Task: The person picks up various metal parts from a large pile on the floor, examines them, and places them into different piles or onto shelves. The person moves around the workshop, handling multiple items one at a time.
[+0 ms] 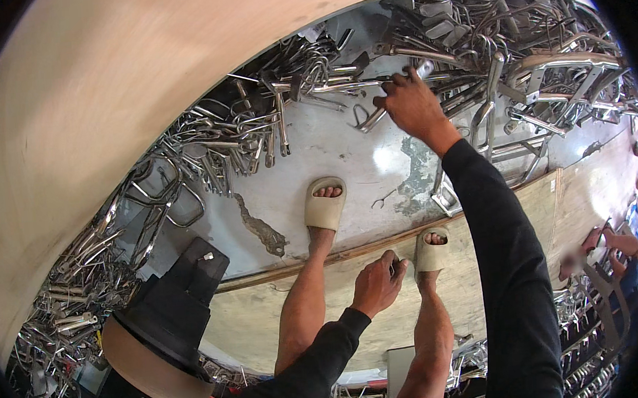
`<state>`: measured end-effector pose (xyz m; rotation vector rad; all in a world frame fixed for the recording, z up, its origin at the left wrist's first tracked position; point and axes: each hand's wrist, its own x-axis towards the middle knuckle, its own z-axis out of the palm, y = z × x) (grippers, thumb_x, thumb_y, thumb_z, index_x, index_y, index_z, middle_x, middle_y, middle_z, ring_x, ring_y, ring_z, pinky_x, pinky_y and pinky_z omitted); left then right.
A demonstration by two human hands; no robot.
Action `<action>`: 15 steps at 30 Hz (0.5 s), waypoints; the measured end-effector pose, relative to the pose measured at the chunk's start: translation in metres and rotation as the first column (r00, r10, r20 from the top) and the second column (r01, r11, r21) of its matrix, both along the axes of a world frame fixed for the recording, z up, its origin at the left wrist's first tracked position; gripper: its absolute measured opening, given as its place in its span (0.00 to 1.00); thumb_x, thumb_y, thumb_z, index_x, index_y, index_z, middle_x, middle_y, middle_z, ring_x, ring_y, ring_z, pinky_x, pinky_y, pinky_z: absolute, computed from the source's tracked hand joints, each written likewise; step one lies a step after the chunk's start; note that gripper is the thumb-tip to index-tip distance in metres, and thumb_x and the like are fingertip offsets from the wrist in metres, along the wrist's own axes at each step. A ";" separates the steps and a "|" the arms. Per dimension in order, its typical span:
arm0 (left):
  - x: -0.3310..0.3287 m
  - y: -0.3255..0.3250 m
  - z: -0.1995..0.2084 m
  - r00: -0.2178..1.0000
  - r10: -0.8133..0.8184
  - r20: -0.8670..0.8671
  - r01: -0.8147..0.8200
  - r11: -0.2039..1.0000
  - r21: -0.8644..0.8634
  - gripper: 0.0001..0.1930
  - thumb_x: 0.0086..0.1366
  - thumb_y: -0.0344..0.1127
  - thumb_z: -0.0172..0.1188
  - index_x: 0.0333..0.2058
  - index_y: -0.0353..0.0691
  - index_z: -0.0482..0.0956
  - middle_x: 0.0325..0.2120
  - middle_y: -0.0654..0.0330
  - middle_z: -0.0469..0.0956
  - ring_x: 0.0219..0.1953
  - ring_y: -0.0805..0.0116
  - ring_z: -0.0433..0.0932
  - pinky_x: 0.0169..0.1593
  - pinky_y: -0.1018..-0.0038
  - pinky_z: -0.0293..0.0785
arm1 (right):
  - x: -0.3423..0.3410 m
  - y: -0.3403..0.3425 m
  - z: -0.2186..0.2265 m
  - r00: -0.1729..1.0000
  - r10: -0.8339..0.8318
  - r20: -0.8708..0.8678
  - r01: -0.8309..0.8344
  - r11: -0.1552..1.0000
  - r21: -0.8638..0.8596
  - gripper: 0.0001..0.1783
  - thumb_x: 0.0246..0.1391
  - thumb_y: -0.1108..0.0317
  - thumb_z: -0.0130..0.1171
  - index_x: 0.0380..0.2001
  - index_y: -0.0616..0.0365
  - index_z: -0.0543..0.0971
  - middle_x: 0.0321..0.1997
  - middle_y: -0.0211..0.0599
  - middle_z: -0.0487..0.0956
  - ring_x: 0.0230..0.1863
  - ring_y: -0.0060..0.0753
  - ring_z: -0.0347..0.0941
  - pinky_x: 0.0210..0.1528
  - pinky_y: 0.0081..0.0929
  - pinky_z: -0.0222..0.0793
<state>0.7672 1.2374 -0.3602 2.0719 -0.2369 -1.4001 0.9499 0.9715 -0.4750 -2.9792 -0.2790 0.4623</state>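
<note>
My right hand reaches forward over the floor to the near side of the scattered metal parts. Its fingers are curled, and what they grip is hidden. A small bent metal piece shows right beside its thumb; I cannot tell whether it is held. A shiny metal rod runs from the left heap towards those fingers. Between my legs, my left hand is closed above the wooden board. Something small and dark shows at its fingers, too small to name.
A heap of bent metal parts lies left, and bigger tubular metal frames pile up right. A pale curved panel borders the far left. A round brown-and-black object stands near left. Another person's hand shows far right.
</note>
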 end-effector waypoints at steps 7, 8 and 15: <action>-0.002 0.021 -0.024 0.980 0.195 0.041 -0.194 0.980 -0.037 0.14 0.76 0.41 0.53 0.41 0.34 0.80 0.28 0.48 0.80 0.29 0.51 0.78 0.37 0.58 0.72 | -0.096 0.054 0.009 0.573 -0.486 -0.659 0.784 0.092 0.614 0.19 0.67 0.61 0.59 0.56 0.53 0.70 0.37 0.38 0.80 0.31 0.40 0.77 0.37 0.37 0.73; 0.002 0.023 -0.025 0.974 0.227 0.004 -0.227 0.973 -0.037 0.15 0.76 0.41 0.53 0.44 0.34 0.81 0.28 0.53 0.80 0.28 0.57 0.77 0.37 0.60 0.72 | -0.116 0.057 0.020 0.441 -0.394 -0.806 0.845 -0.121 0.521 0.22 0.68 0.60 0.60 0.59 0.55 0.69 0.36 0.36 0.79 0.31 0.33 0.75 0.37 0.33 0.73; 0.024 -0.011 0.023 0.908 0.319 -0.271 -0.349 0.935 -0.068 0.21 0.77 0.46 0.55 0.55 0.33 0.78 0.34 0.65 0.79 0.32 0.74 0.73 0.38 0.75 0.71 | -0.225 0.066 0.115 0.491 -0.064 -0.869 0.138 -0.979 0.150 0.19 0.72 0.68 0.50 0.63 0.59 0.66 0.51 0.45 0.79 0.63 0.56 0.75 0.66 0.51 0.71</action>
